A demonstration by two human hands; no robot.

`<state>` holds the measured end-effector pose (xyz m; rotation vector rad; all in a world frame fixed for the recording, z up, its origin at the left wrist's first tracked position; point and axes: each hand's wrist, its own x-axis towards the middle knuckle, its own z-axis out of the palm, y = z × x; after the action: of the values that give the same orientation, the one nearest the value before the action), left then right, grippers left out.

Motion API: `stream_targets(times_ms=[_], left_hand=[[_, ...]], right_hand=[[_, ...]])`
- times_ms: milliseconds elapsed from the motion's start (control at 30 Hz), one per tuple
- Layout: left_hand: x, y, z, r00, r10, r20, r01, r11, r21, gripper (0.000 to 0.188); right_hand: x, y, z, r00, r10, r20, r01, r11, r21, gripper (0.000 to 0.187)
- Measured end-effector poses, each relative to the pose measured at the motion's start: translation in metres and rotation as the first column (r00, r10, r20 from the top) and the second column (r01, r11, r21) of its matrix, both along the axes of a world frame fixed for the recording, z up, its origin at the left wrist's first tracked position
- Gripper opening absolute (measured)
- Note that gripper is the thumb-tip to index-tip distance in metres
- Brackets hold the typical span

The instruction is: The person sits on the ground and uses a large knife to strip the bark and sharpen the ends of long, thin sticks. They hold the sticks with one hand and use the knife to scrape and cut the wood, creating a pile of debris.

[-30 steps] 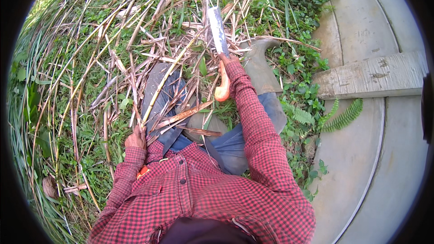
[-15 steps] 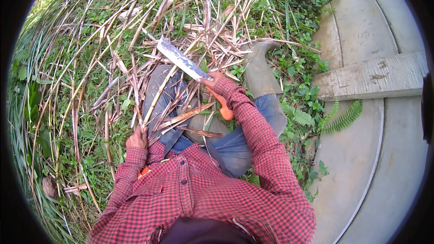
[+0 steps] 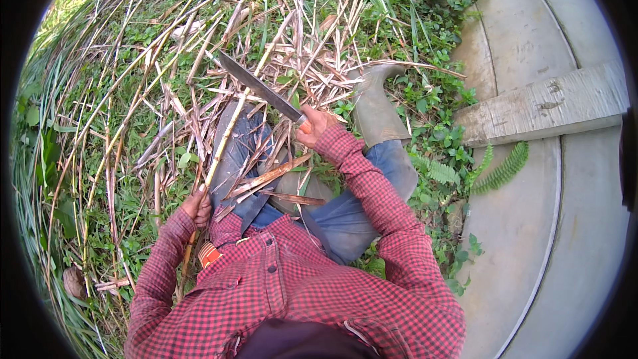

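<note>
Swung down from its raised position of a second ago, the machete (image 3: 260, 86) now lies low and slanted, its blade pointing up-left across the cane stalk (image 3: 229, 134).

Largest in view is the curved concrete slab (image 3: 531, 226) on the right, with a weathered wooden plank (image 3: 545, 103) lying across it. Left of that spreads a litter of dry cane leaves (image 3: 199, 60) over green grass. A grey rubber boot (image 3: 375, 110) stands among the weeds, with a fern frond (image 3: 505, 167) beside the slab.

At the stalk's lower end, the left hand (image 3: 197, 206) has its fingers curled tight around it, holding it tilted up toward the blade. The right hand (image 3: 312, 126) is fisted around the machete's handle, blade edge meeting the stalk.
</note>
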<state>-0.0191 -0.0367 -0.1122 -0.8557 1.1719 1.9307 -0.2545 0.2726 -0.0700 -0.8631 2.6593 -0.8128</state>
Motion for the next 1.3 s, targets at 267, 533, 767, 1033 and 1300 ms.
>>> stream_targets(times_ms=[267, 533, 767, 1033, 1300], left_hand=[[-0.006, -0.025, 0.024, 0.998, 0.056, -0.037, -0.046, 0.971, 0.234, 0.049], [0.004, -0.029, 0.027, 0.997, 0.055, -0.055, -0.039, 0.966, 0.254, 0.046], [0.033, -0.06, 0.071, 0.99, 0.088, -0.108, -0.064, 0.977, 0.202, 0.047], [0.039, -0.024, 0.041, 0.997, 0.075, -0.028, -0.078, 0.989, -0.124, 0.047], [0.042, -0.005, 0.048, 0.917, 0.037, -0.397, -0.255, 0.82, -0.512, 0.031]], right_hand=[[-0.013, 0.006, 0.037, 0.956, 0.037, -0.292, 0.021, 0.981, 0.195, 0.032], [-0.037, -0.048, 0.116, 0.608, 0.37, -0.702, -0.444, 0.892, 0.086, 0.026], [-0.161, 0.044, 0.04, 0.855, -0.485, -0.182, 0.516, 0.761, 0.395, 0.037], [-0.068, 0.032, 0.021, 0.77, -0.283, 0.571, 0.445, 0.88, -0.164, 0.034], [-0.008, 0.002, -0.092, 0.794, -0.405, 0.453, 0.483, 0.873, -0.065, 0.049]])
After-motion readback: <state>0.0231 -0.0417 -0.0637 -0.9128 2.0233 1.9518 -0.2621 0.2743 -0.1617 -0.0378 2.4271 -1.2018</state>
